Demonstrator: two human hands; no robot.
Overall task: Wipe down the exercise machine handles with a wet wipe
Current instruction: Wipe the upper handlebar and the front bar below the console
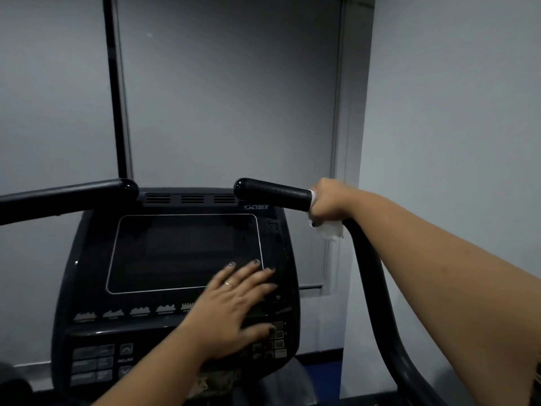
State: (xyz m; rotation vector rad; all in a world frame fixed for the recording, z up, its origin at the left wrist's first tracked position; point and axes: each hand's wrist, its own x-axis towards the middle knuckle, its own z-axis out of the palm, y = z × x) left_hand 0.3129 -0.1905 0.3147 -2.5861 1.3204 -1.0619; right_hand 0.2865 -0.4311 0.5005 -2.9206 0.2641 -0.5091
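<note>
I can read one brand: CYBEX point(256, 207), in pale letters beside a swoosh mark, on the console point(87, 244) of the exercise machine point(272, 196), at two o'clock from the dark screen point(181, 250). The captions under the profile icons point(140, 312) and on the keypad buttons point(90, 364) are too blurred to read.

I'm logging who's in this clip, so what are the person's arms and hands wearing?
Both forearms are bare; no watch or bracelet shows. The left hand wears a thin pale ring and dark nail polish. The right hand shows a dark nail too.
</note>
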